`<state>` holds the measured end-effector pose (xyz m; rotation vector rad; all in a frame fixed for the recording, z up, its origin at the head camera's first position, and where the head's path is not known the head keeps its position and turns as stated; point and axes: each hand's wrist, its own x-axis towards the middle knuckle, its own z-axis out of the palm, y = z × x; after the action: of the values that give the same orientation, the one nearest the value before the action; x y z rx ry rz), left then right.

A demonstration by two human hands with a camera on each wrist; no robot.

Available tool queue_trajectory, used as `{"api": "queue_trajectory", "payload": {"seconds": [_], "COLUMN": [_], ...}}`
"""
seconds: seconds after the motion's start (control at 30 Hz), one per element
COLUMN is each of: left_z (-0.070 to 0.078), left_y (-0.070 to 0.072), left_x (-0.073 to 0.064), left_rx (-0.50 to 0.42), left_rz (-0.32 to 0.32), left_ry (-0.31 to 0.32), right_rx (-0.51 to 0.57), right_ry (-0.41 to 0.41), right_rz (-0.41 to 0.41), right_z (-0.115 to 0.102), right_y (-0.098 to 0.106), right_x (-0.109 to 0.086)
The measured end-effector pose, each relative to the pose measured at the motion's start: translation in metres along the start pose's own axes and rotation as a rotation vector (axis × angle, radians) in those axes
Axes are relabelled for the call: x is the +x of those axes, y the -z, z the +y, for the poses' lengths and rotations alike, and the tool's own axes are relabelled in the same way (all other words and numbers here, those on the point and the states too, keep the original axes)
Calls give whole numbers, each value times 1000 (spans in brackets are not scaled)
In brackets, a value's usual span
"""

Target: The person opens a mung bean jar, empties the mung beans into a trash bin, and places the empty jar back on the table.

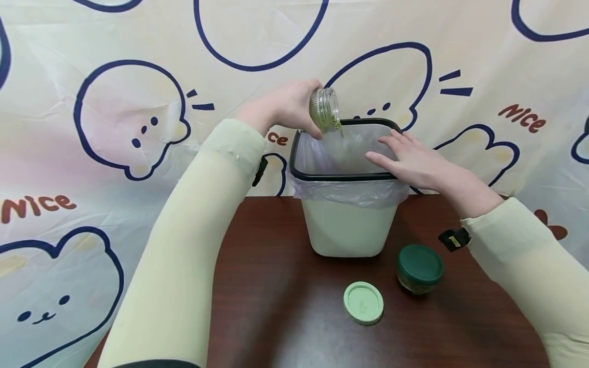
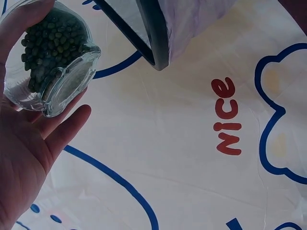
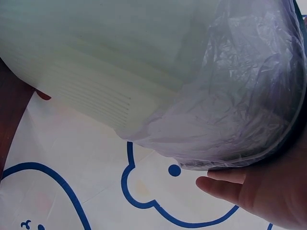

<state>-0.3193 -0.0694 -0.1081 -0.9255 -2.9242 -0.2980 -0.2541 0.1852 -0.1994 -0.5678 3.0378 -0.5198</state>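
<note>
My left hand [image 1: 294, 106] grips a small glass jar [image 1: 324, 108] tipped on its side over the left rim of a trash bin [image 1: 349, 225]. Green beans [image 2: 55, 45] fill part of the jar in the left wrist view, and a few fall from its mouth in the head view. The bin has a black rim [image 1: 342, 177] and a thin translucent liner bag [image 1: 354, 193] folded over it. At the bin's right side my right hand [image 1: 416, 159] rests on the rim with its fingers spread and straight.
On the dark wooden table [image 1: 276, 306] in front of the bin lies a light green round lid [image 1: 363, 302]. To its right stands a jar with a dark green lid [image 1: 420, 268]. A cloth printed with cartoon bears [image 1: 138, 117] hangs right behind the bin.
</note>
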Motion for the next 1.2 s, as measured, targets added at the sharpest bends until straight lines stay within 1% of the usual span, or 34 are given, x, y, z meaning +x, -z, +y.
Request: {"api": "queue_trajectory", "payload": {"seconds": [0.27,0.43,0.5,0.57,0.77,0.9,1.03,1.07,1.2], "left_z": [0,0,1,1,3,2,1,1,0], "left_y": [3,11,14,15,14,12,11,12,13], "left_x": [-1,-2,-2,-2,-1,-2,-4,-4,-6], "left_rx": [-10,26,35,28,82,95,100,99,33], "left_rz": [4,70,84,77,40,30,25,25,41], "left_ry": [-5,-25,-35,-50,-29,-17,-23,-23,-41], "right_rx": [-1,-4,-4,-5,-4,-1,-3,-4,-4], "right_ry": [-5,1,2,-1,-9,-2,-1,0,3], "right_rz": [-5,-7,-9,-10,-11,-5,-5,-5,-8], "right_z": [2,2,3,3,4,4,4,4,3], "right_y": [1,2,2,2,3,3,2,2,2], "right_x": [0,0,0,0,-2,-2,-2,-2,-1]}}
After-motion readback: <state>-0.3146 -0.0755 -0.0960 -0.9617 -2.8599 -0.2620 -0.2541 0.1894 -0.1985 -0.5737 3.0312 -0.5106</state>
